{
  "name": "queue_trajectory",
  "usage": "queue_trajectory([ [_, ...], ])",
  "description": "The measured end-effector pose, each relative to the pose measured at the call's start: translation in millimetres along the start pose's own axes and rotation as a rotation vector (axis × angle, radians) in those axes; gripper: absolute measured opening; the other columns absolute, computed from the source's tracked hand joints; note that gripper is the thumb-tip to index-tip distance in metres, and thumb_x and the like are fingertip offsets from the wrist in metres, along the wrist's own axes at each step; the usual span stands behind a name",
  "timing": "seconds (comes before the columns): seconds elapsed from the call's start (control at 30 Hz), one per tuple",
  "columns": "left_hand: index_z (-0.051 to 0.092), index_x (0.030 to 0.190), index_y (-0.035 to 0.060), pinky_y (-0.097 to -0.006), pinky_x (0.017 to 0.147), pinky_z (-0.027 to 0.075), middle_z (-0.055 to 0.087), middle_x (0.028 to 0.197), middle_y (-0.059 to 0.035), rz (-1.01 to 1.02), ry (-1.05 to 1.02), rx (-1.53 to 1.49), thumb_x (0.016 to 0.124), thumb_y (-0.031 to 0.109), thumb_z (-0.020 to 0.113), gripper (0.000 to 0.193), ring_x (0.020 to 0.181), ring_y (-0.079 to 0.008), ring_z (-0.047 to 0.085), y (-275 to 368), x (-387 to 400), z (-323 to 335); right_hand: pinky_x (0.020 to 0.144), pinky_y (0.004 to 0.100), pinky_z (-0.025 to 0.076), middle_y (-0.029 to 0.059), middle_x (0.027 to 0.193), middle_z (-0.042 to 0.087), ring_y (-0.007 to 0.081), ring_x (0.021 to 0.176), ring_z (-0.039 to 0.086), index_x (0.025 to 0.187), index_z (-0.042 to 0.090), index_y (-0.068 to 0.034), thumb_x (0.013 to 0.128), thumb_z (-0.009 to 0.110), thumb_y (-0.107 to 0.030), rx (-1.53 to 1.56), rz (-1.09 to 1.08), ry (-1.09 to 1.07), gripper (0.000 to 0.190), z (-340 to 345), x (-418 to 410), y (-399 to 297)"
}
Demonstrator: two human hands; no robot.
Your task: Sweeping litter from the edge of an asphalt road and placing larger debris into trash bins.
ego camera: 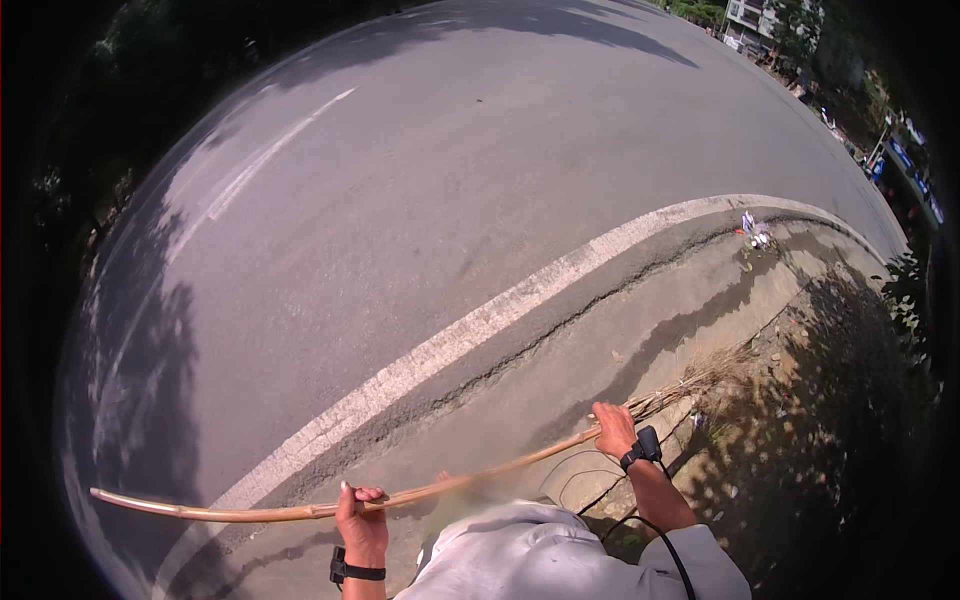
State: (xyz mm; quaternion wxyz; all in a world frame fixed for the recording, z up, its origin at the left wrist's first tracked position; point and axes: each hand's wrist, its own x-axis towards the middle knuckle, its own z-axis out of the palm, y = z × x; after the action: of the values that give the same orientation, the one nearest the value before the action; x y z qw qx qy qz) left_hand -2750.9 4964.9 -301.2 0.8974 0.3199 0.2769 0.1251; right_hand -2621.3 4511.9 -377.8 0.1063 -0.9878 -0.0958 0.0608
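A long bamboo pole crosses low in front of my body, the handle of a twig broom. My left hand is closed around the pole left of my body, and its bare end reaches far to the left over the road. Near the other end my right hand grips the handle just where the broom head begins. The bundled twigs of the broom head point right, over the border of concrete and soil. Both wrists wear black straps with small devices, and a black cable runs along my right arm.
Grey asphalt stretches ahead, edged by a white painted line. Beside it runs a cracked concrete strip with a wet streak. Pale litter lies near its far end. Shaded soil with dry leaves borders the right side.
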Motion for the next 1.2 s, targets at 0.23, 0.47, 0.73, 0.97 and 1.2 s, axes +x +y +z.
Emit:
queue_trajectory([
  [0.23,0.060,0.084,0.0051,-0.0355,0.089,0.044,0.063,0.094,-0.0113,-0.256,-0.301,0.223,0.089,0.033,0.055,0.028,0.097,-0.0233,0.057,-4,62,62,0.098,0.0429,0.031,0.0116,0.123,0.045,0.0304,0.117,0.040,0.120,0.046,-0.010,0.060,0.068,-0.012,0.106,-0.001,0.021,0.064,-21,29,-65],
  [0.47,0.059,0.080,0.0028,-0.0376,0.085,0.043,0.062,0.086,-0.0135,-0.172,-0.465,0.429,0.090,0.031,0.048,0.031,0.091,-0.0249,0.057,-27,118,114,0.098,0.0440,0.031,0.0098,0.125,0.044,0.0292,0.118,0.041,0.127,0.043,-0.013,0.066,0.070,-0.019,0.220,0.065,-0.037,0.067,-14,54,-85],
  [0.73,0.060,0.083,0.0001,-0.0397,0.089,0.040,0.062,0.089,-0.0138,-0.038,-0.632,0.543,0.093,0.029,0.042,0.035,0.092,-0.0253,0.056,-26,180,218,0.095,0.0410,0.034,0.0112,0.120,0.048,0.0301,0.113,0.044,0.122,0.047,-0.011,0.067,0.070,-0.023,0.335,0.097,0.164,0.060,-30,128,-14],
  [0.97,0.062,0.089,-0.0057,-0.0416,0.096,0.035,0.063,0.098,-0.0171,0.063,-0.679,0.586,0.094,0.027,0.039,0.040,0.101,-0.0274,0.054,-47,208,319,0.074,0.0438,0.042,0.0116,0.089,0.061,0.0302,0.090,0.057,0.083,0.055,-0.008,0.065,0.067,-0.021,0.451,0.050,0.232,0.025,-36,213,58],
  [1.2,0.062,0.091,-0.0043,-0.0407,0.093,0.038,0.063,0.096,-0.0167,0.071,-0.655,0.532,0.091,0.030,0.043,0.039,0.095,-0.0275,0.057,-61,230,405,0.061,0.0437,0.048,0.0163,0.068,0.063,0.0358,0.070,0.062,0.073,0.059,-0.007,0.060,0.060,-0.016,0.462,0.102,-0.203,0.016,-81,269,96],
])
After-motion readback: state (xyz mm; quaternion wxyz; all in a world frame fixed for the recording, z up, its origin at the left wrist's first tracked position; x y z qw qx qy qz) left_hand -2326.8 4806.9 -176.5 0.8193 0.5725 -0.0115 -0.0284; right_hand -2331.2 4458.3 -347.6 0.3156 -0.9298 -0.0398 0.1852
